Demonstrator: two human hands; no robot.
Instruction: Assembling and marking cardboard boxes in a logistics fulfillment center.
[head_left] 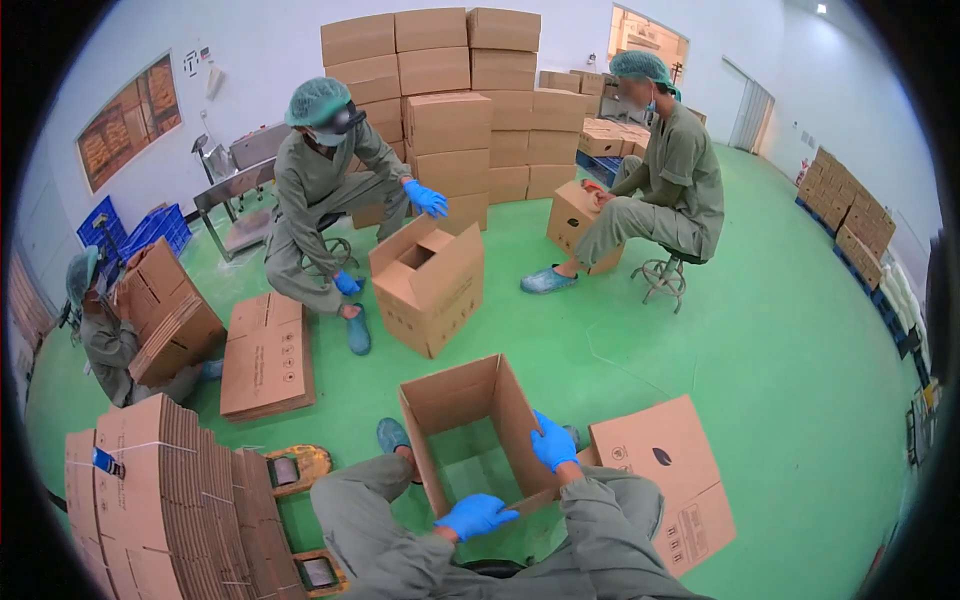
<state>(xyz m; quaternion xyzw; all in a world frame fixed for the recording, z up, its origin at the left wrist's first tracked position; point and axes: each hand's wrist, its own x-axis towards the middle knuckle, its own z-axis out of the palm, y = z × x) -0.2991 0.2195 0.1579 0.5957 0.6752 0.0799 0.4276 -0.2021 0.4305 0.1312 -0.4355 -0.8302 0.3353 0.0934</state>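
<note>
An unfolded cardboard box point(455, 395) stands between my knees, with green floor showing through its open middle. My right hand point(553, 441), in a blue glove, grips the right wall near its upper edge, fingers on the outer side. At the near rim, my left hand point(477, 516), gloved in blue too, is closed over the edge with its fingers pointing right; part of its grip is hidden. Beside my right leg lies a flat folded carton point(665, 480) with a dark leaf mark.
Folded cartons point(150, 500) are stacked at my left by a yellow pallet jack point(300, 470). Ahead, a seated person point(330, 190) touches an open box point(430, 290). Another person point(680, 170) sits at right with a box; a third point(100, 330) handles flat cartons. Stacked boxes point(440, 130) stand behind.
</note>
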